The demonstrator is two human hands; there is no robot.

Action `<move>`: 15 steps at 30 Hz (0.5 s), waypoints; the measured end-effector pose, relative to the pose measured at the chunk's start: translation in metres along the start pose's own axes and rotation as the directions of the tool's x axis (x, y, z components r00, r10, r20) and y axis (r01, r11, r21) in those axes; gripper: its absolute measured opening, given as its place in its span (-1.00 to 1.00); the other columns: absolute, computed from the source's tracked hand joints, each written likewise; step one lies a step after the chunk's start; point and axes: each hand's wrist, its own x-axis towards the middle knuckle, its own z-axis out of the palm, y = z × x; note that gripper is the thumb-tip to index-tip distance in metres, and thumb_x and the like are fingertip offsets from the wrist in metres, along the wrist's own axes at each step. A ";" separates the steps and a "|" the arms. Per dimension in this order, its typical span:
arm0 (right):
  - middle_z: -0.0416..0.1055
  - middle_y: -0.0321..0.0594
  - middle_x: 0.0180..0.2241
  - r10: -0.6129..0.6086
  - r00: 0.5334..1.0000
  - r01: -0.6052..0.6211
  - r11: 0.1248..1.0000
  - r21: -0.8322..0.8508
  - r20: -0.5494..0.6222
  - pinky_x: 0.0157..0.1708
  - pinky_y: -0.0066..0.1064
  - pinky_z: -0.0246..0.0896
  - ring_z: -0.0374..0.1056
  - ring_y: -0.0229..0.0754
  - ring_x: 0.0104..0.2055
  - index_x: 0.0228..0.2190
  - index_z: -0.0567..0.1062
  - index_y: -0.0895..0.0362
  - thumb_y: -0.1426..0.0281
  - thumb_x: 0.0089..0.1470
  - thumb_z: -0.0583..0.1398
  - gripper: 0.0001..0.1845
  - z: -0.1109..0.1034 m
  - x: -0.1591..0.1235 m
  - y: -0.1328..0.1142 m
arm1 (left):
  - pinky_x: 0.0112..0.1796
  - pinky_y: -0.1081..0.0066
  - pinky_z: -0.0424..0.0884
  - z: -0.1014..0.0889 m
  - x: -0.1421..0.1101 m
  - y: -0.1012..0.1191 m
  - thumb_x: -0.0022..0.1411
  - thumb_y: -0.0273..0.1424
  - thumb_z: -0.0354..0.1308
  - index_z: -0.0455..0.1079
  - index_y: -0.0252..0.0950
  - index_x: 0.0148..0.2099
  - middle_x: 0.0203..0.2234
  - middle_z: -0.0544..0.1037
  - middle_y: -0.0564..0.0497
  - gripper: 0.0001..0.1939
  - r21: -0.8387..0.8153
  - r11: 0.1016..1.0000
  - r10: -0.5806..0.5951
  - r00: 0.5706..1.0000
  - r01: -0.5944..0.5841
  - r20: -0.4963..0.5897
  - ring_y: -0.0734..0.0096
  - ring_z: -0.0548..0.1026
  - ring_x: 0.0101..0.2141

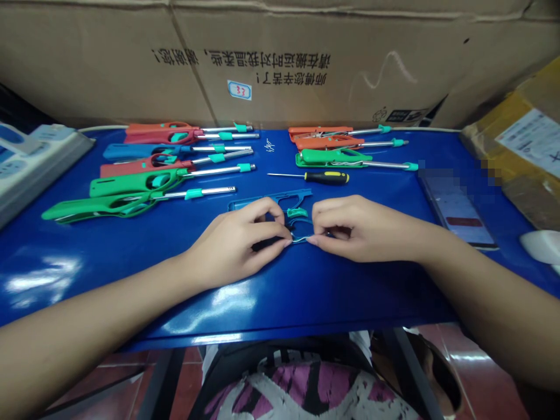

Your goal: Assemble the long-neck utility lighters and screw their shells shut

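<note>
Partly, my view of the blue lighter shell (pixel 271 199) is blocked: it lies on the table between the left hand (pixel 245 236) and right hand (pixel 359 227), which cover parts of it. I see the left thumb and forefinger pinched on a thin pale wire (pixel 300 240); the right fingertips meet its other end, though I can't tell how firmly they close. Pixel blocks obscure the phone's (pixel 461 213) far end. Glare streaks the glossy blue table (pixel 350 297); behind stands a large cardboard box (pixel 271 35), below are red floor tiles (pixel 476 373).
</note>
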 end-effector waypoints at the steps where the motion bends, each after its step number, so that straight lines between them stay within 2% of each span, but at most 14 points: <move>1: 0.27 -0.35 -0.45 0.018 1.000 -0.018 1.000 -0.007 -0.019 -0.41 -0.47 0.04 0.18 -0.37 -0.44 -0.53 0.35 0.16 0.38 0.25 0.20 -0.69 0.001 0.001 0.000 | -0.22 0.41 0.46 0.000 0.000 0.000 0.39 -0.38 0.14 0.57 -0.22 -0.11 -0.13 0.47 -0.03 -0.83 0.009 1.000 0.002 1.000 -0.003 0.007 0.43 0.52 -0.26; 7: 0.33 -0.36 -0.42 0.060 0.995 -0.060 0.998 0.011 -0.078 -0.41 -0.47 0.05 0.17 -0.36 -0.45 -0.30 0.50 0.17 0.45 0.17 0.27 -0.96 0.007 0.003 0.003 | -0.26 0.42 0.45 -0.002 -0.001 0.000 0.39 -0.37 0.13 0.57 -0.20 -0.10 -0.12 0.46 -0.03 -0.82 0.043 0.999 0.009 0.999 -0.011 0.035 0.45 0.52 -0.30; 11: 0.37 -0.34 -0.38 0.042 0.998 -0.040 0.999 0.034 -0.041 -0.39 -0.48 0.08 0.19 -0.37 -0.44 -0.27 0.55 0.17 0.54 0.15 0.24 -0.90 0.006 0.003 0.003 | -0.25 0.42 0.45 -0.002 -0.001 0.002 0.39 -0.36 0.13 0.57 -0.20 -0.10 -0.12 0.47 -0.03 -0.82 0.040 0.999 0.001 0.999 -0.002 0.044 0.45 0.52 -0.30; 15: 0.39 -0.34 -0.39 0.059 0.998 -0.056 0.995 0.082 -0.036 -0.41 -0.49 0.08 0.18 -0.38 -0.46 -0.29 0.56 0.16 0.51 0.15 0.24 -0.92 0.005 0.002 0.003 | -0.25 0.43 0.45 -0.001 -0.002 0.004 0.39 -0.35 0.14 0.58 -0.20 -0.10 -0.14 0.48 -0.02 -0.82 0.019 1.000 -0.008 0.999 0.007 0.038 0.45 0.52 -0.30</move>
